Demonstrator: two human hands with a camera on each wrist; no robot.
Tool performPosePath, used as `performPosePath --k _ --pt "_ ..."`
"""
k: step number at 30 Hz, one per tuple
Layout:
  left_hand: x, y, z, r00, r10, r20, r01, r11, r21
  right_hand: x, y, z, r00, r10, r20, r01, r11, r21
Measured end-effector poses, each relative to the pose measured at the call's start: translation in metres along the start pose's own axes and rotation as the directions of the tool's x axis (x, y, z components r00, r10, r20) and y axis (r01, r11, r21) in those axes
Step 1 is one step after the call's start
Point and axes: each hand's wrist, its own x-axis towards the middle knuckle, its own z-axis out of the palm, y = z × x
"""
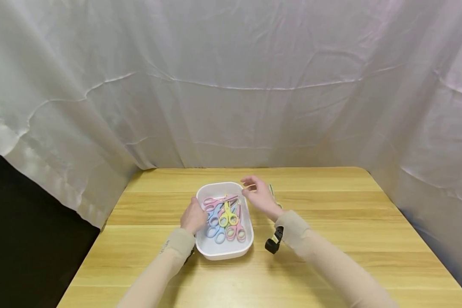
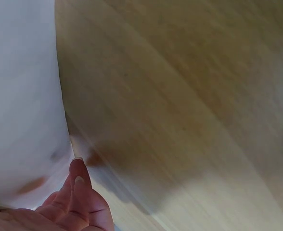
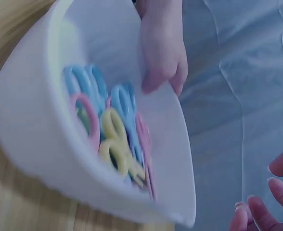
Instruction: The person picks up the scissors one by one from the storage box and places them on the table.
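Scissors (image 1: 227,210) with pink, blue and yellow handles in a white, rounded tray (image 1: 225,256), wood-grained bench (image 1: 315,196); left hand (image 1: 194,217) apparently pinching the tray's edge, right hand (image 1: 260,196) nearby, fingers apart

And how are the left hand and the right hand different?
The left hand grips the left wall of the white bin; the right hand holds nothing. The left hand touches the bin; the right hand hovers apart from it, near the far right corner. Both come out of beige sleeves.
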Motion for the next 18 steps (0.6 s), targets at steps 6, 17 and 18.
performPosePath --k 6,17,18 --pt "-0.001 0.002 0.003 1.000 -0.005 -0.007 0.005 1.000 0.007 0.000 -0.007 0.020 0.998 -0.044 0.035 0.045 0.998 -0.033" --pt "0.002 0.002 0.004 1.000 -0.016 0.007 0.016 1.000 -0.003 -0.001 -0.015 0.049 0.984 -0.157 0.088 0.168 0.977 -0.133" --pt "0.002 0.002 0.004 1.000 -0.008 0.003 0.008 1.000 0.001 -0.001 -0.015 0.051 0.981 -0.171 0.092 0.184 0.970 -0.160"
